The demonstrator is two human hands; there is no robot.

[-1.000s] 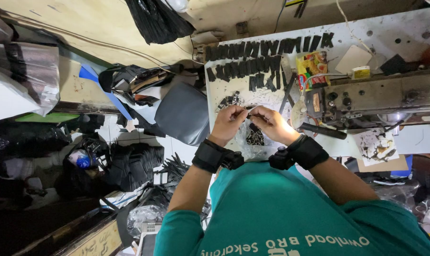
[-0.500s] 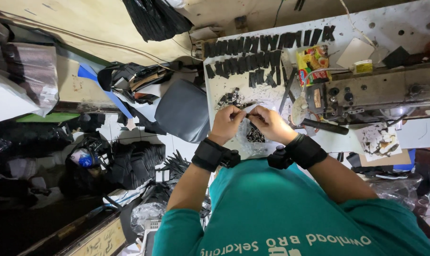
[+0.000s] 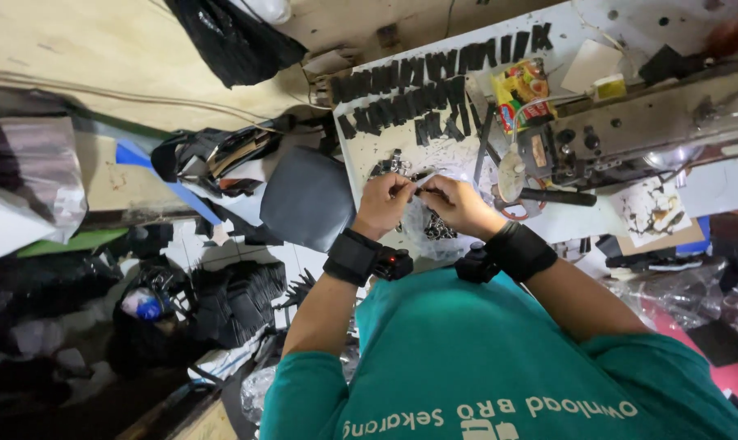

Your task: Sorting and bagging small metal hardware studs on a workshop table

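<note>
Hands barely shifted. Left hand [image 3: 385,204] and right hand [image 3: 457,205], both pinched shut, grip a thin pale strip [image 3: 424,181] over the white worktop [image 3: 361,155], below matte black strips [image 3: 418,98].

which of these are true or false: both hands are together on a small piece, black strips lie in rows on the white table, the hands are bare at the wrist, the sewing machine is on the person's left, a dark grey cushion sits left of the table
1. Both hands meet on one small piece: true. The left hand and right hand pinch a small pale piece between them.
2. Black strips lie in rows on the white table: true.
3. The wrists are bare: false. Each carries a black wristband.
4. The sewing machine is on the person's left: false. It stands to the right.
5. A dark grey cushion sits left of the table: true.
</note>
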